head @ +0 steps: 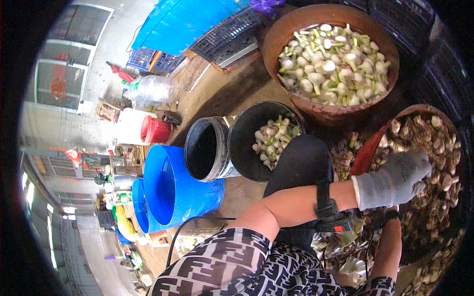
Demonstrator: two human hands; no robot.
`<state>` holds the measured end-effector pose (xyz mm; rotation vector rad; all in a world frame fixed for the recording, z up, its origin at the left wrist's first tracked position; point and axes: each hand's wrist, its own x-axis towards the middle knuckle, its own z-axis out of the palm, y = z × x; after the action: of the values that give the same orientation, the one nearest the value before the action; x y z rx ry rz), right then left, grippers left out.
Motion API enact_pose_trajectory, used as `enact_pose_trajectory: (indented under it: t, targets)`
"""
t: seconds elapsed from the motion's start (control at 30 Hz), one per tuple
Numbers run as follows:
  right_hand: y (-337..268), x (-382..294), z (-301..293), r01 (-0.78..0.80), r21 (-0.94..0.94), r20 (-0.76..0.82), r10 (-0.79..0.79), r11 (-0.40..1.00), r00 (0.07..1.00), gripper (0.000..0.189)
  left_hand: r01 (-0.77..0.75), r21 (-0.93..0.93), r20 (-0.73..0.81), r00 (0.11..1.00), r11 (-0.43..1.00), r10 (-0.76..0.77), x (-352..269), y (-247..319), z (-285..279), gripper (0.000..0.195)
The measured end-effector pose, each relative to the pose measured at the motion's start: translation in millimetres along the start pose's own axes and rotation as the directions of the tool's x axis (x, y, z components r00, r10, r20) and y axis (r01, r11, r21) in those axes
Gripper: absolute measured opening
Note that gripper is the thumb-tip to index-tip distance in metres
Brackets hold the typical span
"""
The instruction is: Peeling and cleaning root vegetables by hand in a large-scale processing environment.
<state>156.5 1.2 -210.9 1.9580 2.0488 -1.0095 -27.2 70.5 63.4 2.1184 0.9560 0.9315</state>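
Note:
My left hand [403, 179], in a grey work glove, is over a red, rusty tub [364, 157] full of dirty, untrimmed garlic bulbs [440, 148]. Its fingers are curled; whether something is in them is hidden. A black strap with a device circles that forearm. The left glove covers most of my right hand, so only its banded wrist [389, 217] and forearm show below. Dry garlic skins and scraps [351, 240] lie beneath my arms. By my knee, a black bucket [240, 151] holds trimmed garlic bulbs [274, 140].
A large rusty tub [276, 55] of trimmed garlic stands ahead. Left are another black bucket [218, 148], blue tubs [192, 192] and a red bucket [157, 129]. Crates [229, 33] lie beyond, near a clear plastic jug [153, 88]. A black cable [177, 233] runs beside me.

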Motion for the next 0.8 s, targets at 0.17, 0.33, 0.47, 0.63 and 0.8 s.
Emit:
enact_pose_trajectory:
  t: [0.17, 0.33, 0.47, 0.63, 0.8]
  targets:
    - [2.5, -36.7, -34.1, 0.017, 0.214, -0.054, -0.006, 0.977, 0.999, 0.044, 0.075, 0.131, 0.204, 0.974, 0.989, -0.101, 2.6, -3.1, -6.2, 0.032]
    - [-37.4, -114.5, -107.2, 0.101, 0.651, -0.211, 0.052, 0.752, 0.976, 0.042, -0.119, 0.08, 0.312, 0.946, 0.99, 0.088, -13.1, -5.8, 2.8, 0.053]
    - [-98.8, -156.3, -140.1, 0.12, 0.953, -0.177, 0.19, 0.278, 0.966, 0.042, -0.237, -0.014, 0.33, 0.916, 0.971, 0.228, -34.4, -32.7, 47.9, 0.062]
    - [-76.1, -182.0, -106.4, 0.414, 0.889, -0.457, 0.433, 0.196, 0.777, 0.044, -0.075, -0.228, 0.325, 0.934, 0.971, 0.149, -33.3, -11.8, 43.1, 0.061]
    - [-99.8, -176.2, -105.5, 0.308, 0.857, -0.476, 0.409, 0.412, 0.778, 0.044, -0.167, -0.176, 0.289, 0.933, 0.97, 0.213, -46.8, -14.2, 54.0, 0.056]
